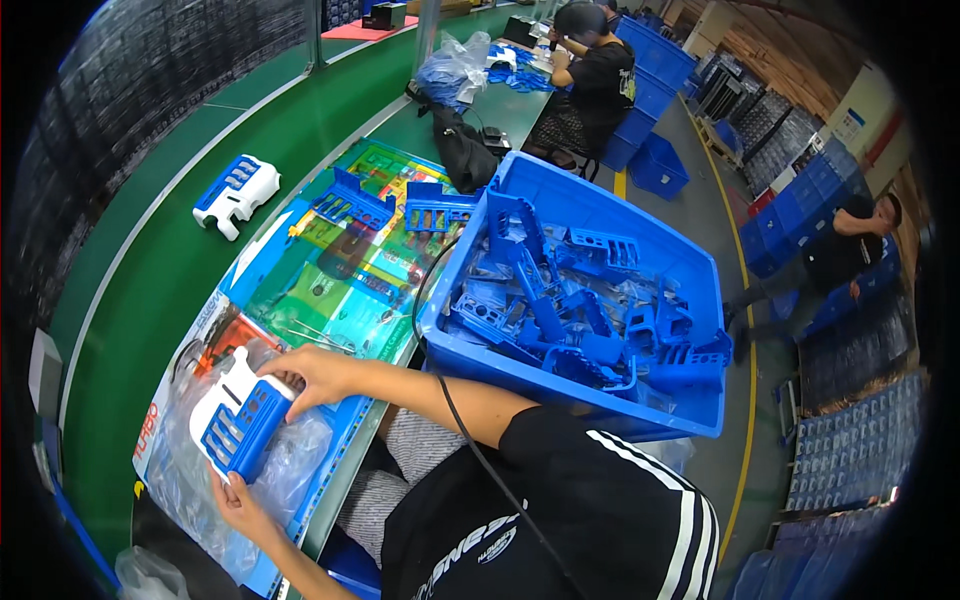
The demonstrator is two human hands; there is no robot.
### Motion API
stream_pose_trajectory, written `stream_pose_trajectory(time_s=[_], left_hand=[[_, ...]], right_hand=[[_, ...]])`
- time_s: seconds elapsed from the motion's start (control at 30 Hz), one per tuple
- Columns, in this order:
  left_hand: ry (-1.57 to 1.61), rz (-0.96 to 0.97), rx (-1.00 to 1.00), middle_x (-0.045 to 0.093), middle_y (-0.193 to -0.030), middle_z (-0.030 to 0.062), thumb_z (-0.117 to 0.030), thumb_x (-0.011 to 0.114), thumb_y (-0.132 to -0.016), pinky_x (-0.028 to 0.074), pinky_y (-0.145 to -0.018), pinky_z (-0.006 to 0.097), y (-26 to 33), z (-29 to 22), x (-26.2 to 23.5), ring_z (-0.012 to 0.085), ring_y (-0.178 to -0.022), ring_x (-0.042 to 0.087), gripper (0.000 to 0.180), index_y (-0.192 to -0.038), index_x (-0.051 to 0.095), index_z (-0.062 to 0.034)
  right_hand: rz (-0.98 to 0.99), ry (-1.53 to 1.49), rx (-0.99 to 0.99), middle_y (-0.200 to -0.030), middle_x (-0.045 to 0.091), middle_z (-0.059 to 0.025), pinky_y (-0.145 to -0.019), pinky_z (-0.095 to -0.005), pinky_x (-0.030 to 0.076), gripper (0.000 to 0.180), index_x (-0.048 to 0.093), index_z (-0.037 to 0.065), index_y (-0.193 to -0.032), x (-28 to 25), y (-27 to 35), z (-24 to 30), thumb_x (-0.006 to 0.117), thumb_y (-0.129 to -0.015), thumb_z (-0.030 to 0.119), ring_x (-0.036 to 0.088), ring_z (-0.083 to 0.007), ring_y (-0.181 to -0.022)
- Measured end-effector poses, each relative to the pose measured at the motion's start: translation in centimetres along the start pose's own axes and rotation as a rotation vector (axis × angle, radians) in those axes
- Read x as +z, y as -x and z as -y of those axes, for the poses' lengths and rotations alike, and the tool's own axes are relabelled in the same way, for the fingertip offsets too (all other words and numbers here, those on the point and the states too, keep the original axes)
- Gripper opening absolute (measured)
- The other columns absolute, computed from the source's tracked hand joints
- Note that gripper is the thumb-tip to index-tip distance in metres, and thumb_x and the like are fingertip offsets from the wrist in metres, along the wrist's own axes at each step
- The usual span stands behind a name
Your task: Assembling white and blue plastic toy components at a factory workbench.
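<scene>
A white plastic housing with a blue slotted panel point(262, 432) rests tilted on crumpled clear plastic bags point(303, 462) at the near end of the bench. At its upper right side, my right hand point(318, 378) is closed, with thumb and fingers on the edge by the blue panel. My left hand point(240, 508) grips the lower corner from below, its fingertips partly hidden behind the housing. Farther up the bench, two loose blue slotted panels point(354, 202) lie on a colourful printed mat point(335, 300). Tweezers point(322, 337) lie beyond my right hand.
A big blue bin point(570, 392) full of blue plastic panels point(590, 325) stands right of the bench. Another white-and-blue housing point(240, 192) sits on the green conveyor point(130, 290). A black cable point(468, 430) hangs across my right arm. A seated co-worker point(597, 90) and another person point(845, 250) are farther off.
</scene>
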State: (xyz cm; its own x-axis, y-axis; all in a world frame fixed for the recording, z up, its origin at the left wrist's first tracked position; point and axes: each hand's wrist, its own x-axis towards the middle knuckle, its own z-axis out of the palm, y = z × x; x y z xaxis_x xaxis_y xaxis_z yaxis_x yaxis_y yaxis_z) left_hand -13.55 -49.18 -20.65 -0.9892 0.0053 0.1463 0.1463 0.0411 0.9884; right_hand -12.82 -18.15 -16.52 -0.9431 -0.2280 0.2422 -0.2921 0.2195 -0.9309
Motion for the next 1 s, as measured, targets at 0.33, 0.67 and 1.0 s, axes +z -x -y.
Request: stream_pose_trajectory(time_s=[0.33,0.67,1.0], left_hand=[[-1.146,-0.039,0.559,0.058,-0.13,0.0237,-0.028,0.048,-0.104,0.042,-0.1,0.049,-2.7,-5.9,3.9,0.0414,-0.114,0.055,0.044,-0.134,0.056,0.0028],[-1.204,-0.081,0.626,0.063,-0.105,0.0148,-0.014,0.049,-0.095,0.035,-0.109,0.055,-3.2,-5.6,4.9,0.0351,-0.103,0.058,0.028,-0.113,0.065,0.0003],[-0.943,-0.011,-0.078,0.065,-0.115,0.0328,-0.039,0.067,-0.09,0.05,-0.088,0.053,-4.7,-12.7,2.8,0.0477,-0.105,0.065,0.078,-0.154,0.032,-0.0107]], right_hand=[[-0.041,0.696,-0.444,-0.132,0.056,-0.0191,-0.119,-0.0529,0.028,0.101,0.053,-0.005,-0.131,8.3,-4.9,3.7,0.091,-0.045,0.033,0.047,-0.0379,-0.132],[0.022,0.757,-0.517,-0.106,0.059,-0.0161,-0.115,-0.0483,0.036,0.062,0.063,-0.004,-0.106,9.0,-7.3,2.7,0.082,-0.053,0.023,0.056,-0.0344,-0.107],[-0.193,0.759,-0.391,-0.113,0.056,-0.0241,-0.098,-0.0551,0.041,0.088,0.055,-0.002,-0.129,11.6,-6.7,6.6,0.089,-0.052,0.024,0.053,-0.0419,-0.113]])
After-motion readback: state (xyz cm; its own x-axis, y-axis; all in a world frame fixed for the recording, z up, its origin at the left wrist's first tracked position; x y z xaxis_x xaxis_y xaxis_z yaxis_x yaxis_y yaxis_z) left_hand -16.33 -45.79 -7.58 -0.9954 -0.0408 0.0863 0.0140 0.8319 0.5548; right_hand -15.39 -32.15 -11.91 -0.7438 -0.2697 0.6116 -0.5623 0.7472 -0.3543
